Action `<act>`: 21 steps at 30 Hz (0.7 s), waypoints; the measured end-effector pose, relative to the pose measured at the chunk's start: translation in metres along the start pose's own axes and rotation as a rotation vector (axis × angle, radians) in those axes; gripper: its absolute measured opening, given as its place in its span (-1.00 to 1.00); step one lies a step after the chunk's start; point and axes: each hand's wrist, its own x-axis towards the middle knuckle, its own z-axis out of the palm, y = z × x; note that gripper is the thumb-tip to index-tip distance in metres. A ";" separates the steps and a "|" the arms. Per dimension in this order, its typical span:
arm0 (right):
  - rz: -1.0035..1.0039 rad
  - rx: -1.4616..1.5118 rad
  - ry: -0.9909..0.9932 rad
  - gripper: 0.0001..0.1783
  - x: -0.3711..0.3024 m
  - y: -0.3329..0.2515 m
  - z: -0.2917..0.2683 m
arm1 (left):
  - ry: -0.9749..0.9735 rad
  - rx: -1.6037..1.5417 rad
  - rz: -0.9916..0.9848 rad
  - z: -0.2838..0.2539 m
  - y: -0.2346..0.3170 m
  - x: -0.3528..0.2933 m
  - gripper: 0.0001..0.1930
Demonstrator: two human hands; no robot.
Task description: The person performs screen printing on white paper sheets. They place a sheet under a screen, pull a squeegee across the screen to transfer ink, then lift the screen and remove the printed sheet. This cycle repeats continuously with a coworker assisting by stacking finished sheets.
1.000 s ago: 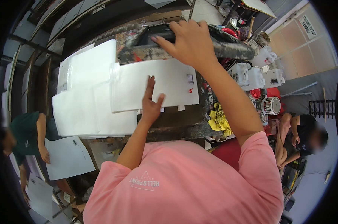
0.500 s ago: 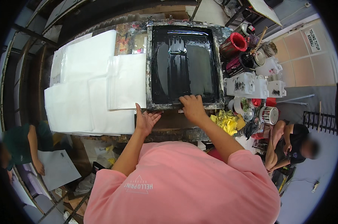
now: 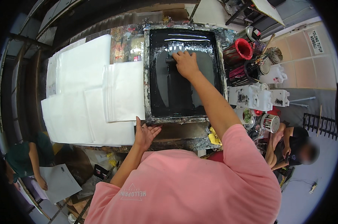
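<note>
A screen-printing frame [image 3: 147, 80] with an ink-smeared border lies in front of me, its mesh [image 3: 161, 86] dark and wet with black ink. My right hand [image 3: 186, 64] reaches over the far half of the mesh, fingers curled down around a dark, ink-covered squeegee [image 3: 170, 60]. Much of that squeegee is hidden by the hand and blends with the ink. At the frame's front left corner, my left hand [image 3: 147, 136] is palm up with fingers spread, holding nothing. White bags or sheets [image 3: 126, 91] lie stacked just beyond it, beside the frame.
More white stacks [image 3: 85, 63] cover the table's left side. Along the right stand a red ink can [image 3: 238, 50], white plastic jugs [image 3: 247, 98], a paint tin [image 3: 270, 123] and yellow crumpled material [image 3: 214, 137]. One person [image 3: 29, 155] handles a sheet at left; another [image 3: 290, 145] sits at right.
My right hand has travelled from the frame's near edge to its far part, with the squeegee. My left hand stays palm up by the near left corner.
</note>
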 end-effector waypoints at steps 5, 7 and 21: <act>-0.096 0.045 -0.249 -0.63 -0.100 -0.034 -0.075 | -0.067 0.096 0.121 0.012 0.001 -0.025 0.05; -0.046 0.072 -0.398 -0.49 -0.149 -0.057 -0.109 | -0.077 0.139 0.188 0.021 0.004 -0.039 0.02; -0.047 -0.040 0.585 -0.30 -0.071 -0.065 -0.262 | 0.418 1.761 1.053 0.018 0.057 -0.014 -0.09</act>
